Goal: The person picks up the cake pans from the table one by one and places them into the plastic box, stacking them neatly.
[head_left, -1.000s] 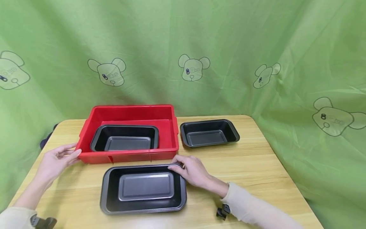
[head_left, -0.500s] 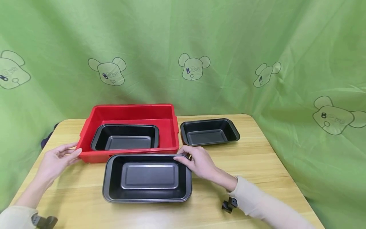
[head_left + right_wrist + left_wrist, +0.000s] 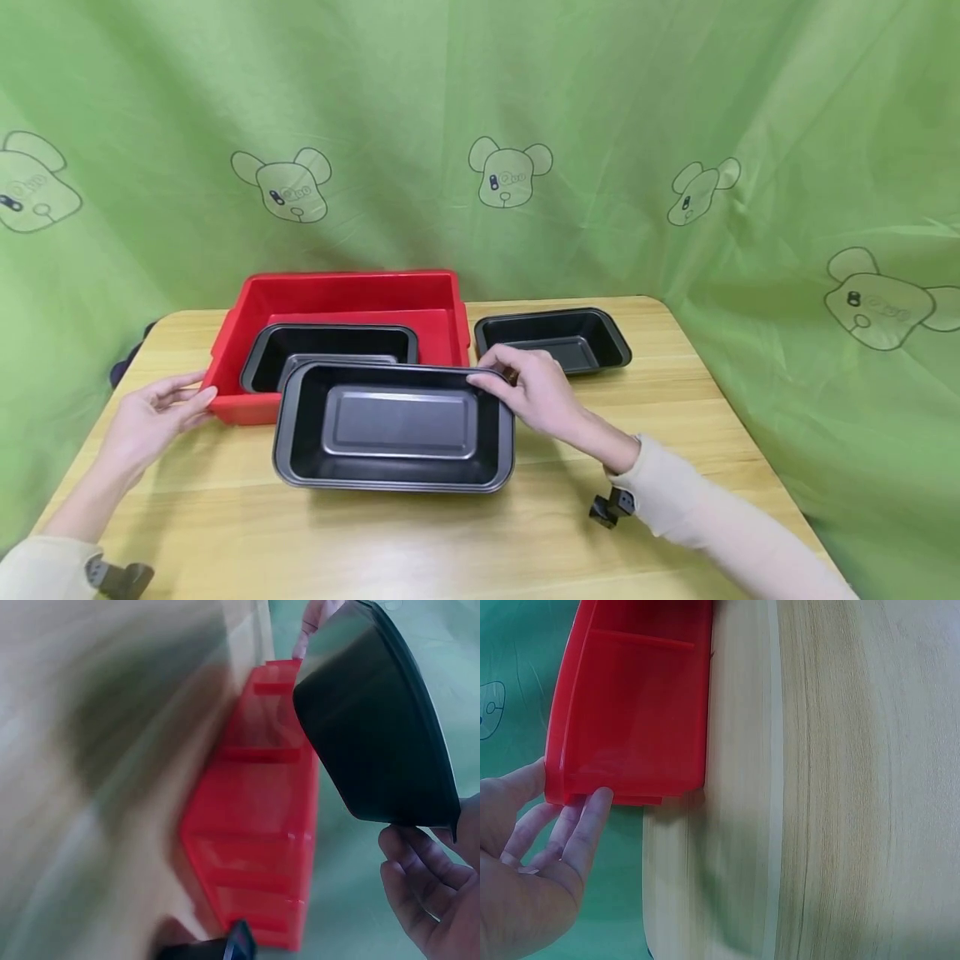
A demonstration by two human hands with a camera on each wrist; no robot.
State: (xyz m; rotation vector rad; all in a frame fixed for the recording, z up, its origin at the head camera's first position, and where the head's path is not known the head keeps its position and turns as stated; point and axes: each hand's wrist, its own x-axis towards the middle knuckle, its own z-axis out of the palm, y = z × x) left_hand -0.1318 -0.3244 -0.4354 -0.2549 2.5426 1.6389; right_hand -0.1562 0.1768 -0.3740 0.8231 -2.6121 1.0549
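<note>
Though black, a glossy loaf pan [image 3: 400, 425]

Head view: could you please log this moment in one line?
left hand: touches red bin; right hand: holds black pan above table; second pan: inside red bin; third pan: on table

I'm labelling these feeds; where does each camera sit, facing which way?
Head: on the head, facing forward and down at the wooden table; left hand, right hand and both pale sleeves show.
Left wrist: on that wrist, looking at the red bin from outside; the left hand shows.
Right wrist: on that wrist, facing the held black loaf pan from outside; the right hand shows at the right edge, part of the left hand at the top.
Head and right wrist share black loaf pan and red bin.
</note>
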